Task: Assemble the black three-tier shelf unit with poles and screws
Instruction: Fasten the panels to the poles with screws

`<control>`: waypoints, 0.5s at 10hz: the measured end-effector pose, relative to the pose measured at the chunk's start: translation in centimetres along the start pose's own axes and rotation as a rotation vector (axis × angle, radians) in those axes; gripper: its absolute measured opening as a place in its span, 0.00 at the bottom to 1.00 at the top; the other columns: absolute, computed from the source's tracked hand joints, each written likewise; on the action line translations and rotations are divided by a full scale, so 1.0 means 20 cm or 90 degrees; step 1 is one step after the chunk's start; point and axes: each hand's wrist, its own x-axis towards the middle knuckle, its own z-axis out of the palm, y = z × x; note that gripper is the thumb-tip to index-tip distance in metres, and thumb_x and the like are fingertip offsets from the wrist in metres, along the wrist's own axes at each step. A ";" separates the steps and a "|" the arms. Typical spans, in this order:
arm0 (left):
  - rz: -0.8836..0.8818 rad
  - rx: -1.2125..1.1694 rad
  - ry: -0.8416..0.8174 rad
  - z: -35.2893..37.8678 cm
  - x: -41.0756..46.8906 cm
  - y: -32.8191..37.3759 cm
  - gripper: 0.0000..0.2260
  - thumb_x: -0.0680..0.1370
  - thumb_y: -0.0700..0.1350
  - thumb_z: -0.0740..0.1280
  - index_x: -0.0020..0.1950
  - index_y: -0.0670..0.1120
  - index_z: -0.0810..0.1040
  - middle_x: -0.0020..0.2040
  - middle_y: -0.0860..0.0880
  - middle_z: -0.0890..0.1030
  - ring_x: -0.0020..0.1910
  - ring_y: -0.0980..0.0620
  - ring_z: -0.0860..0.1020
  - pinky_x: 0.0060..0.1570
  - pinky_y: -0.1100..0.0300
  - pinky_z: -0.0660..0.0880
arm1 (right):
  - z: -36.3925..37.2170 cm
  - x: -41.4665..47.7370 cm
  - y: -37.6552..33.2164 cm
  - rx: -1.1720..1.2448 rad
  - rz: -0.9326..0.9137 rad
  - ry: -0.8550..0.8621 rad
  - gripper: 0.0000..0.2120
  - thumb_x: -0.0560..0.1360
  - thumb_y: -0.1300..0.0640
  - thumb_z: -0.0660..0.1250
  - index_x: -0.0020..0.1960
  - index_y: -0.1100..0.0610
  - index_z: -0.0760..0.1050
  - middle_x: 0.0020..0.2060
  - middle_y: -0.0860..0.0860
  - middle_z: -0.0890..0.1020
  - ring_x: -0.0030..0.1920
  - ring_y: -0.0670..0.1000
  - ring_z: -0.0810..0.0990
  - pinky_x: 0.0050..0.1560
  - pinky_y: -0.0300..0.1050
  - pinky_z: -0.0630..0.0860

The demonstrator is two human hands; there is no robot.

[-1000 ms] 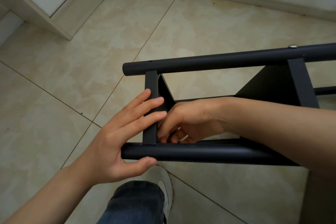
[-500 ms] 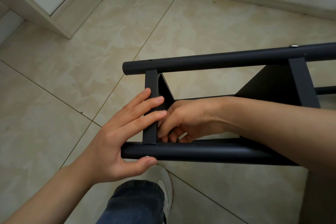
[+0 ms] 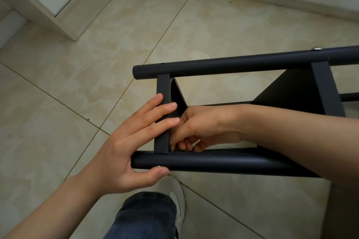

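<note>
Pressing straight fingers on the shelf (image 3: 163,85), the left hand (image 3: 124,151) thumbs the pole (image 3: 213,161) below it; the right hand (image 3: 202,127) curls behind the shelf, hold unclear.

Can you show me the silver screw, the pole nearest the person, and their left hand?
silver screw (image 3: 317,48), head view, on its shiny head.
near pole (image 3: 223,162), head view, midway along its rounded side.
left hand (image 3: 120,147), head view, on the back of the hand.

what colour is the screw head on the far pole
Silver; the small round screw head on the far black metal pole shows in the head view.
</note>
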 end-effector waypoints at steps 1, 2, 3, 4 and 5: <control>-0.002 -0.003 0.000 0.00 0.00 0.00 0.29 0.80 0.60 0.65 0.75 0.44 0.68 0.79 0.47 0.67 0.80 0.40 0.59 0.78 0.48 0.59 | 0.00 0.00 0.00 0.022 -0.002 -0.014 0.15 0.76 0.60 0.68 0.32 0.51 0.82 0.31 0.49 0.79 0.34 0.46 0.75 0.40 0.41 0.70; -0.001 -0.005 0.000 0.00 0.00 0.00 0.29 0.80 0.60 0.65 0.75 0.44 0.68 0.79 0.47 0.67 0.80 0.40 0.59 0.78 0.49 0.59 | -0.01 -0.01 0.00 0.024 0.001 -0.024 0.16 0.76 0.61 0.68 0.31 0.51 0.81 0.31 0.49 0.79 0.33 0.45 0.75 0.40 0.40 0.71; 0.000 -0.002 0.001 0.00 0.00 0.00 0.30 0.80 0.60 0.65 0.75 0.43 0.68 0.78 0.45 0.67 0.80 0.39 0.59 0.78 0.48 0.59 | 0.00 -0.01 0.00 0.007 -0.001 -0.012 0.18 0.76 0.60 0.68 0.28 0.50 0.80 0.29 0.48 0.78 0.33 0.45 0.75 0.39 0.39 0.71; 0.003 -0.003 0.004 0.01 0.00 0.00 0.29 0.80 0.59 0.65 0.75 0.42 0.68 0.78 0.45 0.68 0.80 0.39 0.59 0.77 0.48 0.59 | 0.00 -0.01 0.00 0.007 0.012 -0.003 0.18 0.76 0.60 0.69 0.29 0.51 0.80 0.29 0.48 0.77 0.34 0.46 0.74 0.39 0.40 0.71; 0.003 -0.003 0.005 0.01 0.00 0.00 0.29 0.80 0.59 0.65 0.75 0.43 0.68 0.78 0.46 0.68 0.80 0.39 0.59 0.77 0.48 0.60 | 0.00 -0.01 0.00 0.016 0.031 -0.017 0.16 0.77 0.59 0.68 0.31 0.53 0.79 0.30 0.48 0.77 0.34 0.46 0.74 0.41 0.41 0.71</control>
